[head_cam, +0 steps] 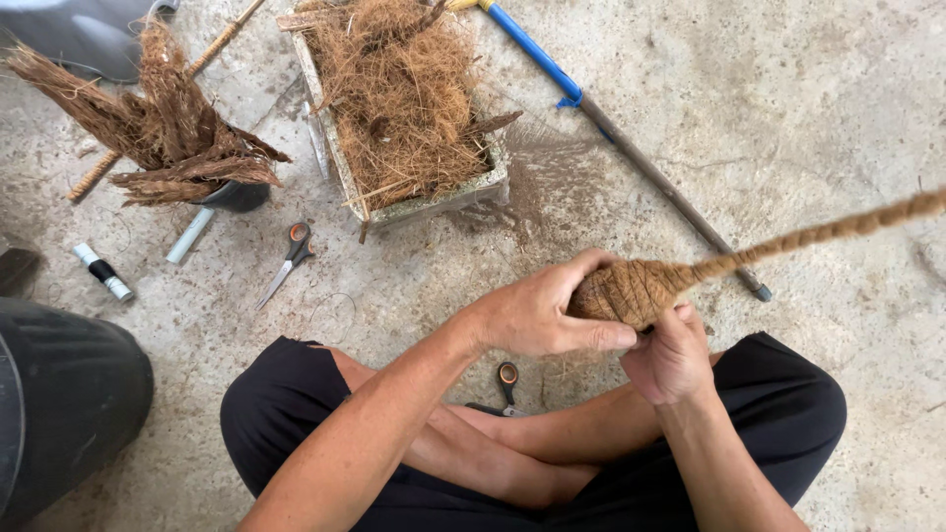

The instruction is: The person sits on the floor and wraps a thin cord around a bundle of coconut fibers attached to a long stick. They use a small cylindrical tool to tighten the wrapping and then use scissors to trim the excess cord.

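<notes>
We grip coir-wrapped stick (631, 291): left hand (537, 315) over bulb, right hand (670, 355) beneath. Two scissors (288, 258), one fibre tray (414, 202) upper centre; bare concrete floor (838, 118) right.

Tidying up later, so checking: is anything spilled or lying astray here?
Yes: loose fibre dust is scattered on the concrete beside the fibre-filled tray, and orange-handled scissors lie open on the floor.
</notes>
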